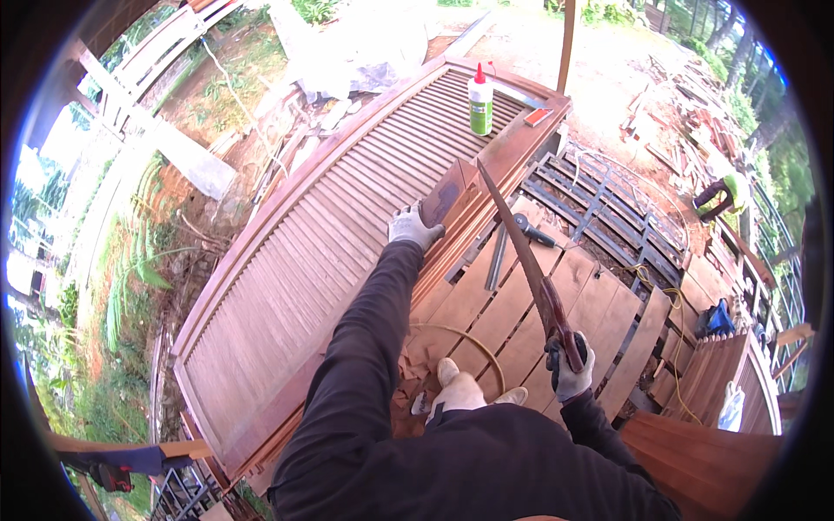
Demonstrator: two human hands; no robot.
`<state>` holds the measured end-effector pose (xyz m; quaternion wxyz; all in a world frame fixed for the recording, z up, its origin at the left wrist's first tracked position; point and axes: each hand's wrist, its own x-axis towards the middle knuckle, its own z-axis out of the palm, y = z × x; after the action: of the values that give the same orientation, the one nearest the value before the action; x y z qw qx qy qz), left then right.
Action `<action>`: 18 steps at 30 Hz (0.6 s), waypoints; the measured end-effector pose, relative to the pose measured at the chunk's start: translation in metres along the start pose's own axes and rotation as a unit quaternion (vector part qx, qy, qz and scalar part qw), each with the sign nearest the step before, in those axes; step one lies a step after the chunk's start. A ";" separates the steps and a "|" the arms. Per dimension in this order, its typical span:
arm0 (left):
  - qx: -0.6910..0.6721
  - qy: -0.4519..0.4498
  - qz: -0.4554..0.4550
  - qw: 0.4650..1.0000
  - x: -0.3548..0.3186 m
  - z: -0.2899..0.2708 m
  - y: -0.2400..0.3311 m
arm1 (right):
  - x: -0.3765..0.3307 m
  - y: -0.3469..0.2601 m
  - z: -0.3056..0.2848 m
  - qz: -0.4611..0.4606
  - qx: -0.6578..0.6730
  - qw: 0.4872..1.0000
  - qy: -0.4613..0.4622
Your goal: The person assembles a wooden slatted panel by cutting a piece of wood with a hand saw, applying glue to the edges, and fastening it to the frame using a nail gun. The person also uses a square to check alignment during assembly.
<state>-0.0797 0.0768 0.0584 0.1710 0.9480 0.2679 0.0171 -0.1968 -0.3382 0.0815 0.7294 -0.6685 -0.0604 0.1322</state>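
My right hand (572,372), in a grey glove with dark patches, is closed round the brown handle of a handsaw (519,239). The blade points up and away, its tip near the far end of a short reddish-brown wood block (450,193). My left hand (415,227), also gloved, grips the near end of that block, part of which it hides. The block rests along the right side of a large louvred wooden shutter panel (321,230). Further up the panel stand a white and green glue bottle (480,106) with a red cap and a small orange-red item (538,115).
Right of the panel, a plank platform (486,317) has gaps and carries an angle grinder (534,230) and a yellow hose (486,352). Dark metal framing (599,200) lies beyond. Another person (730,191) bends over at the far right, near scattered timber. Wooden panels (708,382) stand at the right.
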 end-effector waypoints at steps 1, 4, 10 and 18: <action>-0.005 0.002 -0.001 1.000 0.005 0.000 0.003 | 0.004 0.000 0.004 -0.023 -0.030 0.999 0.001; 0.016 -0.003 0.010 1.000 0.010 0.002 0.013 | 0.018 0.013 0.033 -0.068 -0.032 0.996 0.038; 0.006 -0.025 0.001 1.000 0.012 0.014 0.017 | 0.052 0.009 0.097 -0.053 -0.066 0.994 0.065; -0.012 -0.048 0.001 0.999 0.026 0.007 0.022 | 0.062 0.014 0.127 -0.064 -0.134 0.986 0.075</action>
<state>-0.0451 0.0706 0.0580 0.1947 0.9460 0.2580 -0.0247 -0.1722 -0.1986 0.0750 0.6423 -0.7633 -0.0649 0.0255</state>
